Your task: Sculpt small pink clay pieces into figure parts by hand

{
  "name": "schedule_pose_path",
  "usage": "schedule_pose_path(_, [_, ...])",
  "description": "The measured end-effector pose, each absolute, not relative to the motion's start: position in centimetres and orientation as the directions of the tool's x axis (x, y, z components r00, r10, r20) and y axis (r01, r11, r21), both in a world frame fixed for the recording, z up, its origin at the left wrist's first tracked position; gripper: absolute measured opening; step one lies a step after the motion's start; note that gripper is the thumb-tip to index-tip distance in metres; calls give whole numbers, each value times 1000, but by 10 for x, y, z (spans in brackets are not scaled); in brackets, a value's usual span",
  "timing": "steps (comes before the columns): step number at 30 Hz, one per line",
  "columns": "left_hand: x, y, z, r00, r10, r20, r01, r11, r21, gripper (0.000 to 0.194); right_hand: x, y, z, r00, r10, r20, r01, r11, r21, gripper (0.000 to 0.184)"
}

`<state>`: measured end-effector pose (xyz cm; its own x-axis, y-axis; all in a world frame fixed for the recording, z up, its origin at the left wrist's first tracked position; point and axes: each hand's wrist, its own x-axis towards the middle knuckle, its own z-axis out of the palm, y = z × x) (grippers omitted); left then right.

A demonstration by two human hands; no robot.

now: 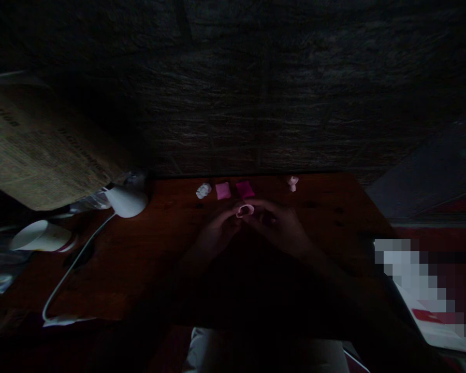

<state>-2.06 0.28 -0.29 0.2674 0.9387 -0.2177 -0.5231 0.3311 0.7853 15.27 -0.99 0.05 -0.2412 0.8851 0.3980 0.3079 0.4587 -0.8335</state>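
Observation:
The scene is very dark. My left hand (217, 233) and my right hand (277, 225) meet over the middle of a reddish wooden table (140, 259). Their fingertips pinch a small pale pink lump (245, 210) between them, soft-looking like clay or dough. Just beyond the hands lie a white lump (203, 190), a light pink block (222, 190) and a darker magenta block (244, 188) in a row. A small pale pink piece (293, 182) sits apart to the right near the table's far edge.
A white lamp head (126, 201) with a thin white arm (68, 274) stands at the left. A white cup (39, 235) and printed cardboard (42, 150) are further left. A dark wall rises behind the table. Papers (431, 311) lie at the right.

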Motion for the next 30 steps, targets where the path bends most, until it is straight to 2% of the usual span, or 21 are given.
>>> schedule_pose_path(5, [-23, 3, -3, 265, 944, -195, -550, 314, 774, 5, 152, -11, -2, -239, 867, 437, 320, 496, -807, 29])
schedule_pose_path(8, [-23, 4, -4, 283, 929, -241, -564, 364, 741, 5, 152, -11, -1, -238, 849, 471, 349, 527, -775, 32])
schedule_pose_path(12, [-22, 5, -5, 302, 919, -252, -583, 387, 715, 5, 151, -12, 4, -177, 776, 606, 467, 608, -642, 20])
schedule_pose_path(16, [-21, 4, -5, 313, 935, -168, -593, 331, 734, 7, 149, -13, 3, -260, 674, 692, 460, 716, -524, 10])
schedule_pose_path(25, [-22, 0, -7, 317, 909, -269, -498, 401, 769, 8, 157, -10, -7, -379, 627, 681, 476, 763, -437, 23])
schedule_pose_path(30, [-21, 1, -9, 313, 915, -254, -505, 387, 771, 3, 162, -10, -3, -434, 637, 637, 509, 757, -410, 25])
